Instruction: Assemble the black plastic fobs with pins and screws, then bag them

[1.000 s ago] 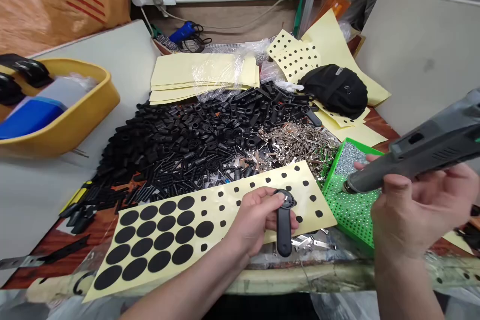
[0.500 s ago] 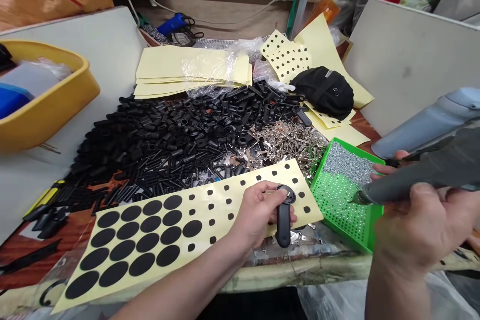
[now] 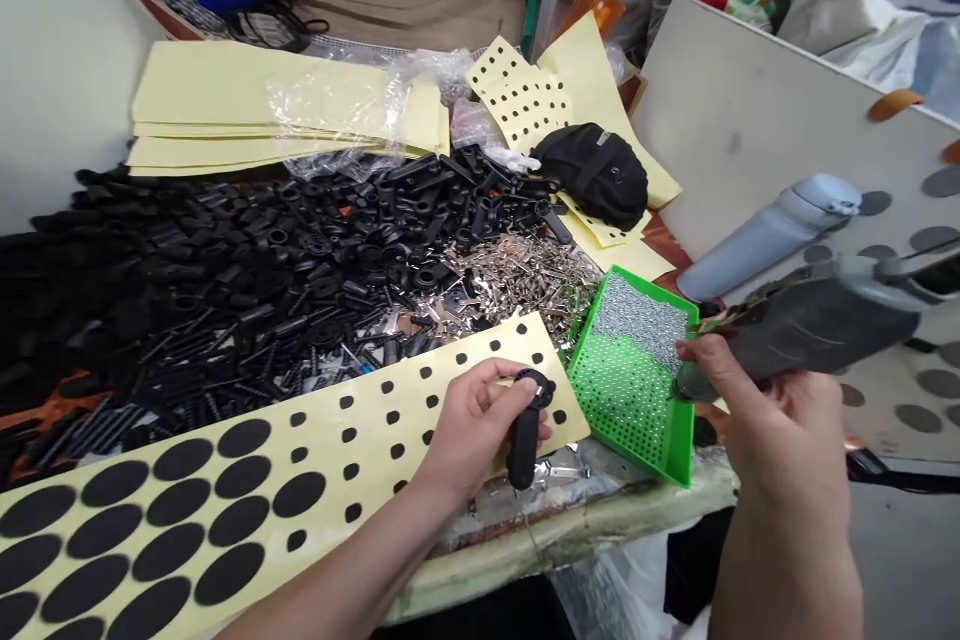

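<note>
My left hand is closed on a black plastic lever with a round, ring-like head, thumb pressed on the head. Beneath it lies a pale yellow sticker sheet with large black discs and small black dots. My right hand wraps around a dark grey power screwdriver, held tilted with its nose over the right rim of a green perforated tray. Small silver screws are heaped in the tray's far half. The screwdriver's tip is hard to make out.
A big pile of black plastic parts covers the table's left and middle, beside small metal pieces. Behind lie yellow sheets and a black pouch. A blue-grey bottle leans at the right, before a white panel.
The view has swung to the right. My right hand has turned the screwdriver and its nose has shifted toward the tray's right rim. My left hand keeps the lever.
</note>
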Action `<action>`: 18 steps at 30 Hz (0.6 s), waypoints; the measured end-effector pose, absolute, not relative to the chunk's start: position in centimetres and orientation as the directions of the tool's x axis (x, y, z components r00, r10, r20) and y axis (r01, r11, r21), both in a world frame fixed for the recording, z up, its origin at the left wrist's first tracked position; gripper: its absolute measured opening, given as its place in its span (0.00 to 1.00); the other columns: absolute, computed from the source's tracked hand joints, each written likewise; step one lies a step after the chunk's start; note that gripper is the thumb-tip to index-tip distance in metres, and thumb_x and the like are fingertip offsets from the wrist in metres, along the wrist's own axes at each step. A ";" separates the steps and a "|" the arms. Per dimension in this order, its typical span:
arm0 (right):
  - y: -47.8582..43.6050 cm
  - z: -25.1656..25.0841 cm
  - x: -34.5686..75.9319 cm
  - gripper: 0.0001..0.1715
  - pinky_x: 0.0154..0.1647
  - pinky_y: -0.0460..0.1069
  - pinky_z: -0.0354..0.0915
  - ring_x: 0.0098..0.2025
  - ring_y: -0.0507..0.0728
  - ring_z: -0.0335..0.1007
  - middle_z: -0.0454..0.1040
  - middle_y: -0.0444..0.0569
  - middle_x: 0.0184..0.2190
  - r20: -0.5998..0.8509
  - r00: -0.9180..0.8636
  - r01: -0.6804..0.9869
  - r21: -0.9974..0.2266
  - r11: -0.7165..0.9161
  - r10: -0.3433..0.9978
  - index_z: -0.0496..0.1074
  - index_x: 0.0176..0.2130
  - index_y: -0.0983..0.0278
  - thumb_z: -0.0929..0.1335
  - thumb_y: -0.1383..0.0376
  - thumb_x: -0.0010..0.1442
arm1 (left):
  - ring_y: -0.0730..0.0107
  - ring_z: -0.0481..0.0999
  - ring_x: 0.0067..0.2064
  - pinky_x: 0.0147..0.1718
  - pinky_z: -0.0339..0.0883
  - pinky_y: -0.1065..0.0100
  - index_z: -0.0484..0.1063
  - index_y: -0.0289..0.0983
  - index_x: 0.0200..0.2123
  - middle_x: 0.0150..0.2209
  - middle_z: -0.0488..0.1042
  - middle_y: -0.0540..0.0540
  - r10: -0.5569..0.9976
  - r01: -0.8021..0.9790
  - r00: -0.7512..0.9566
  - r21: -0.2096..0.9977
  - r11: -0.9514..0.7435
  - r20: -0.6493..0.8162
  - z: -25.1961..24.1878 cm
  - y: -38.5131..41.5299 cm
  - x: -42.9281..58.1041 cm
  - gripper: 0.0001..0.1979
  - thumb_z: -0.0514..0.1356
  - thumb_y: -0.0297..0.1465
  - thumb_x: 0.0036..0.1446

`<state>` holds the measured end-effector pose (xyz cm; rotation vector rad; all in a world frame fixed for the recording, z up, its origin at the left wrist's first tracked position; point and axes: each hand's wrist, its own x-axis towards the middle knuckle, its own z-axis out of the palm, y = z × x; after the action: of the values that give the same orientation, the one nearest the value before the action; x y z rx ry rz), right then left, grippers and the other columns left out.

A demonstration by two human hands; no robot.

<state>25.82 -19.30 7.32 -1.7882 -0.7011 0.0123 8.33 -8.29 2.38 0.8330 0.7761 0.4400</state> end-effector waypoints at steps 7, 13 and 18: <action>-17.8 6.2 23.9 0.10 0.19 0.47 0.59 0.17 0.49 0.60 0.63 0.37 0.16 0.395 0.824 0.268 -0.904 0.334 0.407 0.68 0.28 0.64 0.73 0.64 0.52 | 0.62 0.79 0.25 0.26 0.74 0.66 0.66 0.33 0.37 0.22 0.78 0.44 0.628 -0.002 0.616 0.796 0.605 -0.476 1.8 -7.4 7.9 0.21 0.67 0.40 0.43; -17.7 5.2 23.5 0.20 0.16 0.44 0.54 0.14 0.46 0.54 0.61 0.36 0.13 0.289 0.816 0.044 -0.894 0.445 0.501 0.66 0.25 0.63 0.75 0.53 0.46 | 0.60 0.80 0.25 0.25 0.74 0.65 0.65 0.33 0.38 0.21 0.78 0.44 0.644 0.008 0.586 0.799 0.601 -0.491 1.8 -7.6 8.1 0.22 0.67 0.39 0.43; -17.5 4.6 23.2 0.23 0.16 0.44 0.53 0.14 0.46 0.54 0.61 0.35 0.13 0.250 0.806 -0.016 -0.897 0.441 0.537 0.65 0.25 0.63 0.76 0.51 0.44 | 0.60 0.80 0.25 0.25 0.74 0.65 0.65 0.33 0.38 0.21 0.78 0.43 0.648 0.010 0.583 0.802 0.597 -0.490 1.7 -7.7 8.2 0.22 0.67 0.38 0.43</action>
<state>23.22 -17.50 4.64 -1.0693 -0.5569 0.3662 8.16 -7.66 1.65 0.8631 0.8814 0.4323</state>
